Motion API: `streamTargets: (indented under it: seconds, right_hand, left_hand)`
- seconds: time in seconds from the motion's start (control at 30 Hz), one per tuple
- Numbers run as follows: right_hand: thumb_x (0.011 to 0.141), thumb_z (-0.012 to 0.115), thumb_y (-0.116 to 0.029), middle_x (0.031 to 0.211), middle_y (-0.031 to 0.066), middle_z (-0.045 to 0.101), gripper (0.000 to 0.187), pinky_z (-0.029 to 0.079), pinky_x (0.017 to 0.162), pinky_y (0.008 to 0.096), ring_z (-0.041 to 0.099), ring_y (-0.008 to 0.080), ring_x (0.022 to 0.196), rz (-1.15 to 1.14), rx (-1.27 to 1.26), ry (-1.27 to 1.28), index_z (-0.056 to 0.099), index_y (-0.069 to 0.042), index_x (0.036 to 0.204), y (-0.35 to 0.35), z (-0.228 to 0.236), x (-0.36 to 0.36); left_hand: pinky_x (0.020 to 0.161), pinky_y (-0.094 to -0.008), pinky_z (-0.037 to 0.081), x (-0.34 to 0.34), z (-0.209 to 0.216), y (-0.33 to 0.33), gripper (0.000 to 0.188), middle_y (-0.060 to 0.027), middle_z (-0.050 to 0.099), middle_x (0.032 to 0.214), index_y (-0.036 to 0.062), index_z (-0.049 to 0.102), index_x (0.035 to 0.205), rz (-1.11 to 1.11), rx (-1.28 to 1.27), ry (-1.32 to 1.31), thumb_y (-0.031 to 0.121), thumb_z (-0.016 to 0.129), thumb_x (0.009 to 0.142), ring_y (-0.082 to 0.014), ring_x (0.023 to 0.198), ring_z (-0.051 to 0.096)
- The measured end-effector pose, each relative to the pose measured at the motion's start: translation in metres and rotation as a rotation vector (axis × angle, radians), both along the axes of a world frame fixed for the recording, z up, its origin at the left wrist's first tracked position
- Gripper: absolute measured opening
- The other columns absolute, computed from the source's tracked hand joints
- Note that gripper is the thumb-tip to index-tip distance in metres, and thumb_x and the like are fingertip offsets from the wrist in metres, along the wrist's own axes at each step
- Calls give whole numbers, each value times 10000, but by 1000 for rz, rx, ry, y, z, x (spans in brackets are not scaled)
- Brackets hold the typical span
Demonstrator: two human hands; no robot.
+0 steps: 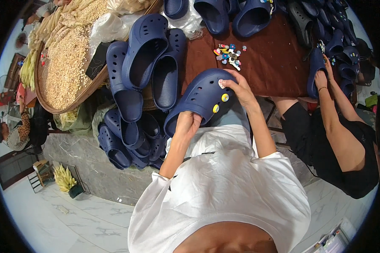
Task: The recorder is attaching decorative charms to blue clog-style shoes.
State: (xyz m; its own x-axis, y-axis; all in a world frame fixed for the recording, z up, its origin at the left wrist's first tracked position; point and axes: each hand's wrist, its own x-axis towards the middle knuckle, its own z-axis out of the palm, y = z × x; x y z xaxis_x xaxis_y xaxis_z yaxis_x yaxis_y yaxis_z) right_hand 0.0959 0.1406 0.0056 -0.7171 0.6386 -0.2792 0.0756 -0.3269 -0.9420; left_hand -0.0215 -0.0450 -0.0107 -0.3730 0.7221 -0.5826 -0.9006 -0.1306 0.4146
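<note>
A navy clog is held over my lap, its toe pointing up and to the right. My left hand reaches into the foot opening and grips it; the fingertips are hidden inside. At the toe, my right hand is closed around the edge, with the thumb against a pink-and-white charm. Two yellow round charms, an upper one and a lower one, sit in the holes along the upper. Beyond the toe, a small pile of mixed charms lies on the brown cloth.
Several navy clogs are stacked at the left, with more piled below. A round tray of pale kernels stands farther left. Along the table's far side lie further clogs. On the right, a co-worker's hands handle another clog.
</note>
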Motion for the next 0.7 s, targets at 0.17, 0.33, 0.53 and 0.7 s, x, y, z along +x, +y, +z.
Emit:
streamTargets:
  seconds: [0.17,0.33,0.53,0.7]
  right_hand:
    - [844,706,-264,1113,86,622,520,437,931,273,575,146,1020,-26,138,-60,551,21,1250,16,-12,0]
    - [879,679,-224,950,76,587,246,486,754,307,611,185,851,-297,626,-279,641,-56,1055,32,-30,3]
    - [800,734,-181,919,110,588,227,480,710,382,605,273,829,-263,1043,-540,614,-63,953,45,-45,7]
    - [826,701,-153,858,115,612,187,482,685,398,620,300,775,-244,1062,-540,585,-58,938,53,-49,6]
  left_hand:
    - [1076,-415,396,2,-7,-9,497,-159,541,1303,-57,466,1270,-86,270,20,-60,548,780,-268,1225,518]
    - [1113,-469,331,2,1,-8,517,-174,518,1320,-46,443,1270,67,311,-229,4,554,767,-317,1248,489]
    - [1101,-492,341,4,14,-1,397,-194,500,1338,-14,437,1246,108,228,-300,95,531,876,-333,1267,476]
    - [1078,-491,370,9,11,-1,366,-185,513,1328,-2,425,1256,107,197,-258,130,501,923,-328,1258,485]
